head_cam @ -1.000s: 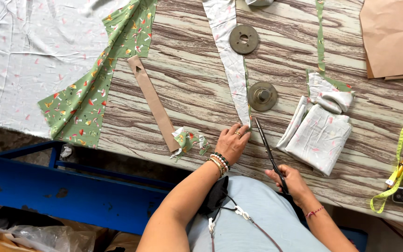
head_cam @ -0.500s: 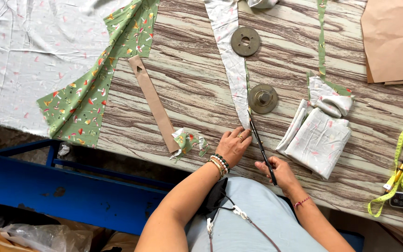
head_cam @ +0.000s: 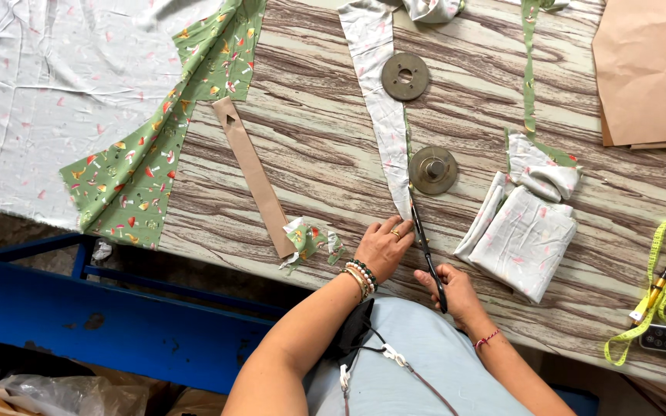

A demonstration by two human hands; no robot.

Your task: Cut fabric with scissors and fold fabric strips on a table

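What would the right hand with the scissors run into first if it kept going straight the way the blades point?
The right hand aims the scissors up the white fabric strip; beyond it, probably the nearer round metal weight, just beside the line.

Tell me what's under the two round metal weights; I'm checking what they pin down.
Both round metal weights sit by the right edge of the long pale fabric strip, over wood-grain table. What lies beneath each disc is covered.

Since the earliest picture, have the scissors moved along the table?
Yes. The scissors in the right hand have gone forward, away from the person: their tips now reach the lower round metal weight, along the pale fabric strip.
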